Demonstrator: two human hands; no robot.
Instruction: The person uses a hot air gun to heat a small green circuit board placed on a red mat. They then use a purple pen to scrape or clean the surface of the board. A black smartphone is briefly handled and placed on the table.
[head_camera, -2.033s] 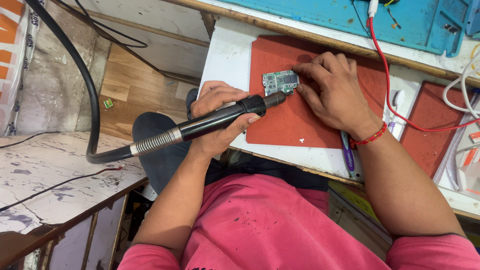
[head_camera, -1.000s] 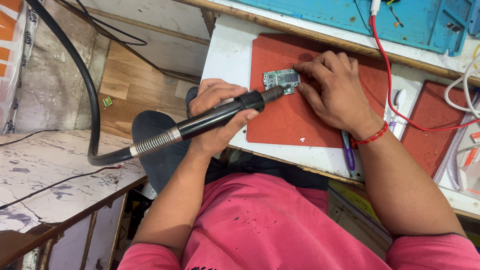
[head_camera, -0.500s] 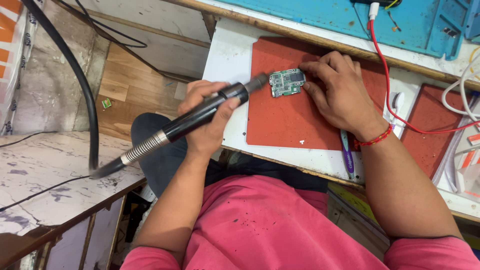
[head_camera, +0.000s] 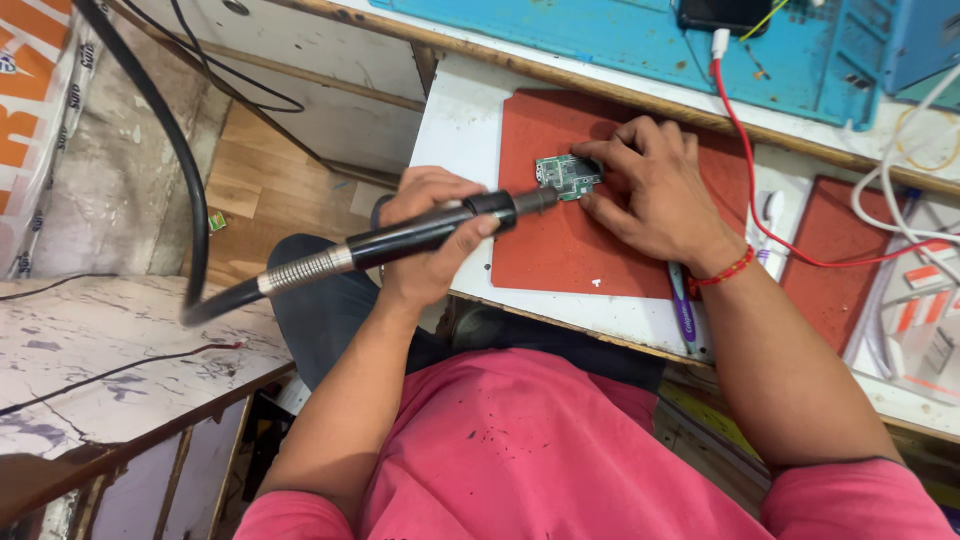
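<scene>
With the left hand (head_camera: 430, 245) gripping the hot-air wand (head_camera: 420, 232) and right-hand fingers (head_camera: 610, 155) pinning the circuit board (head_camera: 567, 176) on the red mat (head_camera: 560, 250) (nozzle nearly touching), those fingers risk scorching.

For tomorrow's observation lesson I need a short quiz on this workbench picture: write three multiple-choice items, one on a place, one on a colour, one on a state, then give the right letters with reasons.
1. Where does the small green circuit board lie?
A. on the red mat
B. on the floor
C. on the person's lap

2. What colour is the cable that runs past the right hand?
A. green
B. red
C. black

3. What is the left hand doing?
A. resting flat on the bench
B. hanging free at the side
C. gripping the black hot-air wand

Right letters:
1 A, the board sits on the mat under the right hand's fingertips.
2 B, a red cable curves from the plug down by the wrist.
3 C, the fingers wrap the wand, its nozzle at the board.
</scene>
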